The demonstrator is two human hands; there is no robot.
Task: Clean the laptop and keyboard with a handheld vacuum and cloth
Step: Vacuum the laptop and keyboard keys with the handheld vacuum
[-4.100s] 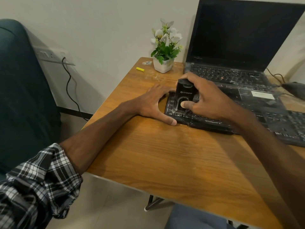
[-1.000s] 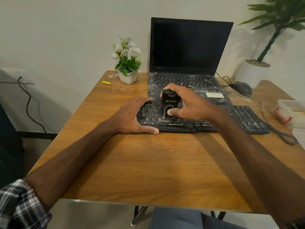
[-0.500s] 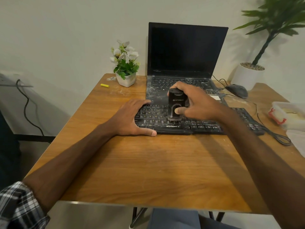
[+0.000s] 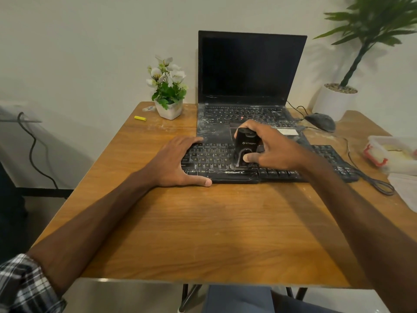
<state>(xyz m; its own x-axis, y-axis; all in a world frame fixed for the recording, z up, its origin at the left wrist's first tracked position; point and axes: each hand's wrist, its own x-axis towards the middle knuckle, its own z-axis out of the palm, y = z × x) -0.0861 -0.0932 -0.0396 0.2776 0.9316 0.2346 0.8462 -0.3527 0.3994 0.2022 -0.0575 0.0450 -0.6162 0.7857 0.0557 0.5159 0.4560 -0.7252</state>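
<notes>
A black external keyboard [image 4: 216, 159] dusted with white powder lies on the wooden table [image 4: 203, 233], in front of an open black laptop [image 4: 250, 71] whose keys and palm rest are also dusty. My right hand [image 4: 270, 147] grips a small black handheld vacuum [image 4: 244, 147] standing nozzle-down on the middle of the keyboard. My left hand [image 4: 178, 161] rests flat against the keyboard's left end, thumb along its front edge, fingers over the top left keys. A white cloth [image 4: 406, 190] shows at the right edge.
A small white pot of flowers [image 4: 168, 91] and a yellow stick [image 4: 140, 118] sit at the back left. A dusty mouse [image 4: 320, 122] with its cable, a clear box with red clips [image 4: 392, 154] and a large potted plant [image 4: 338, 98] are on the right.
The vacuum in my right hand has slid rightward along the keyboard, from its left end toward the middle. My left hand has stayed at the left end. The view has swung right.
</notes>
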